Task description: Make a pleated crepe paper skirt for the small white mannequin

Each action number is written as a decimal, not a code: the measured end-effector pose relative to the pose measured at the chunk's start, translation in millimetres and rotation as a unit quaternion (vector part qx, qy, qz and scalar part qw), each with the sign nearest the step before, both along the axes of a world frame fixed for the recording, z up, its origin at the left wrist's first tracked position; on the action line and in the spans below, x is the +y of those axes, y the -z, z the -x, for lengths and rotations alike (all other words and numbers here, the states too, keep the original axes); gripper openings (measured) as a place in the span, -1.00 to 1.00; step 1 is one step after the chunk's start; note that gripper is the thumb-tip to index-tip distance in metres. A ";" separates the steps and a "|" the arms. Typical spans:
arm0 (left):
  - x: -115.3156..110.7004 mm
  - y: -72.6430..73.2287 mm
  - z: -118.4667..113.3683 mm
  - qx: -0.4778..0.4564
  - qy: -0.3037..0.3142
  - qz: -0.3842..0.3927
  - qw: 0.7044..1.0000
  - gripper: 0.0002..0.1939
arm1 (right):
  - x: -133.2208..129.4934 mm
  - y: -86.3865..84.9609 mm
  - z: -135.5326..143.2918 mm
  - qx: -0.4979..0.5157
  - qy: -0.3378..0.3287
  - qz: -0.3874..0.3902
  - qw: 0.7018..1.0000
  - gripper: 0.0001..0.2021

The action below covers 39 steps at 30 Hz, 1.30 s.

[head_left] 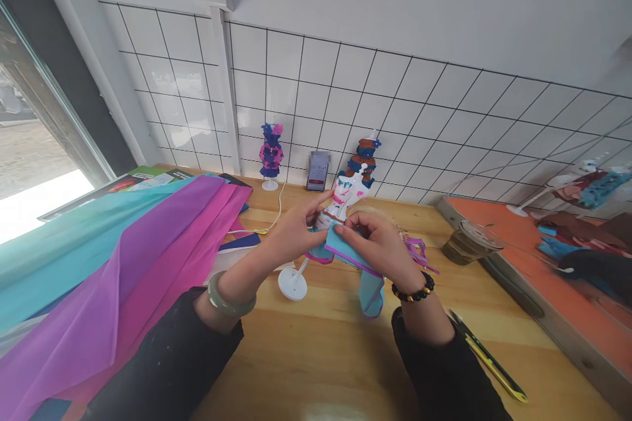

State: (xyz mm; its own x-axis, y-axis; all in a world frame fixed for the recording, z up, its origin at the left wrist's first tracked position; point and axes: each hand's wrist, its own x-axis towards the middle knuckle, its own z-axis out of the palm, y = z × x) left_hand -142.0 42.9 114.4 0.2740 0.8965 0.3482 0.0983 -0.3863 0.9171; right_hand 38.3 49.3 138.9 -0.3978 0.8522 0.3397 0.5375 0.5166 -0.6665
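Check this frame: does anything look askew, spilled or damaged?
One thing is askew: the white dress form tilts, its base off to the lower left, whereas the pink-and-blue one by the wall stands upright. The left hand holds it, so this is probably deliberate. No spill or damage shows.

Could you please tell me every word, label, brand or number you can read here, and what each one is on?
No text can be read with certainty.
Phone by the tiled wall: small marks on the screen, partly pixelated, too small to read.
Green printed packaging at the left: its print is too small and blurred to read.
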 end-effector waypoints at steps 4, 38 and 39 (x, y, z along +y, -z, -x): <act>-2.4 -3.7 3.9 0.010 0.034 -0.016 0.999 -0.26 | 0.2 0.9 -0.5 0.001 0.002 -0.001 1.000 -0.73; -9.5 -11.0 1.3 0.090 -0.104 -0.044 0.990 -0.39 | -6.5 -2.1 -0.7 -0.018 0.000 0.024 1.000 -0.80; -8.5 -10.1 1.7 0.085 -0.098 -0.043 0.991 -0.39 | -7.0 -2.1 -0.7 -0.016 0.001 0.019 1.000 -0.79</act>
State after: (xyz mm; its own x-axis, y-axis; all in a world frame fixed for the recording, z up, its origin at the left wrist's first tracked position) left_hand -143.7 34.4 124.5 0.1597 0.9068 0.3902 0.3290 -0.4216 0.8450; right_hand 39.0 42.3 141.0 -0.4068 0.8646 0.2948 0.5596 0.4910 -0.6677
